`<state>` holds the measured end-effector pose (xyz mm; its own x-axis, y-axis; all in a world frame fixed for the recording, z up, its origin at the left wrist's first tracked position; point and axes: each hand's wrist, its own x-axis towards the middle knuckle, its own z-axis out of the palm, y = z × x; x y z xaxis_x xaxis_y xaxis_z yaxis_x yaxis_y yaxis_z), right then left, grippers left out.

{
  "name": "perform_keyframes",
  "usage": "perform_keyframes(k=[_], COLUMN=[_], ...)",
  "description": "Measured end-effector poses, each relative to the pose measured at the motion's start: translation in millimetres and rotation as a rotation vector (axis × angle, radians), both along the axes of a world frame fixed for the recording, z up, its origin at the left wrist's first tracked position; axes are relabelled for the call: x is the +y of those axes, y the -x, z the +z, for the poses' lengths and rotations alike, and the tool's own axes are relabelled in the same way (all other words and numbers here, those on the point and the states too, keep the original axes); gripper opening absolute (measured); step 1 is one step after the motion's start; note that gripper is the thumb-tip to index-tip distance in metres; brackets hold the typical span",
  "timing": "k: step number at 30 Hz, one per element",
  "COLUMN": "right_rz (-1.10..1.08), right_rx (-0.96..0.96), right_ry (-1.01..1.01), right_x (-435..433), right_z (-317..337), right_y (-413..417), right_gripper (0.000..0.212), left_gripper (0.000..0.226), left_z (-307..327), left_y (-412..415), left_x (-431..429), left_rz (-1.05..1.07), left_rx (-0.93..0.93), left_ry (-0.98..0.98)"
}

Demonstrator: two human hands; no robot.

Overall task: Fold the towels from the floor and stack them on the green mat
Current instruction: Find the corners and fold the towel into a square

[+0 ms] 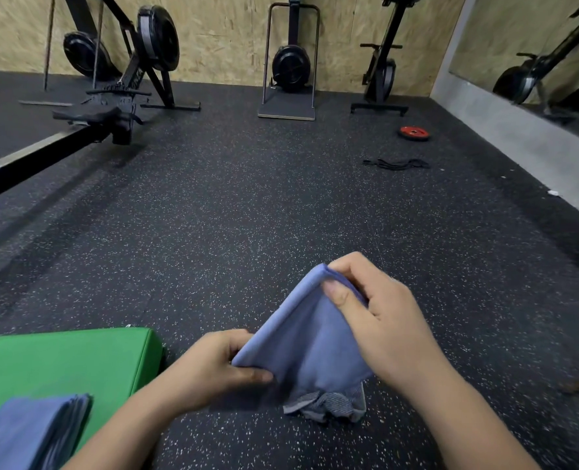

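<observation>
A blue towel (310,337) is held up above the dark speckled floor, doubled over along its top edge. My right hand (376,310) pinches its upper far corner between thumb and fingers. My left hand (217,364) grips the lower near corner. Under the held towel a crumpled grey-blue towel (329,405) lies on the floor, partly hidden. The green mat (64,361) is at the lower left, and a stack of folded blue towels (33,432) rests on its near part.
A rowing machine (111,106) with a long rail stretches across the left. Two more machines (290,66) stand against the wooden back wall. A red weight plate (413,133) and a black strap (396,164) lie at the right, near a grey ledge below a mirror.
</observation>
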<state>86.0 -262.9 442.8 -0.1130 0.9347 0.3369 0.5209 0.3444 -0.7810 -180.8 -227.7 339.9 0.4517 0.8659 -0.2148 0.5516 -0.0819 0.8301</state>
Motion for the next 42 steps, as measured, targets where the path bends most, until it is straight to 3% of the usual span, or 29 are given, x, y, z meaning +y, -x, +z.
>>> perform_keyframes(k=[2, 7, 12, 17, 20, 24, 27, 30, 35, 42], right_rz=[-0.092, -0.323, -0.431, -0.435, -0.433, -0.443, -0.453, -0.469, -0.466, -0.325], right_rx=[0.019, 0.078, 0.105, 0.109, 0.106, 0.11, 0.111, 0.111, 0.077, -0.046], right_ry=[-0.036, -0.077, -0.106, -0.089, -0.077, -0.051, -0.026, -0.018, 0.012, 0.103], right_x=[1.9, 7.3, 6.2, 7.0, 6.5, 6.2, 7.5, 8.3, 5.8, -7.3], right_z=[1.5, 1.7, 4.5, -0.5, -2.3, -1.9, -2.1, -4.2, -10.3, -25.6], right_y=[-7.8, -24.0, -21.7, -8.6, -1.9, 0.1, 0.5, 2.6, 6.1, 39.8], right_gripper=[0.009, 0.011, 0.013, 0.014, 0.013, 0.015, 0.017, 0.017, 0.011, 0.01], left_gripper=[0.031, 0.047, 0.036, 0.031, 0.028, 0.027, 0.03, 0.026, 0.036, 0.034], left_z=[-4.6, 2.3, 23.2, 33.9, 31.0, 27.9, 30.2, 25.9, 25.1, 34.5], left_y=[8.0, 27.9, 20.7, 0.0, -3.5, 1.8, 5.0, 5.8, -10.7, -50.0], left_x=[3.6, 14.5, 18.3, 14.4, 13.0, 12.4, 11.0, 12.1, 2.0, -23.6], left_rz=[0.024, 0.163, 0.542, 0.737, 0.819, 0.906, 0.891, 0.91, 0.884, 0.762], left_rx=[-0.018, -0.278, -0.807, -0.986, -0.935, -0.532, -0.288, -0.247, -0.332, -0.33], left_ry=[-0.004, 0.059, 0.247, 0.261, 0.086, -0.345, -0.478, -0.449, -0.295, -0.166])
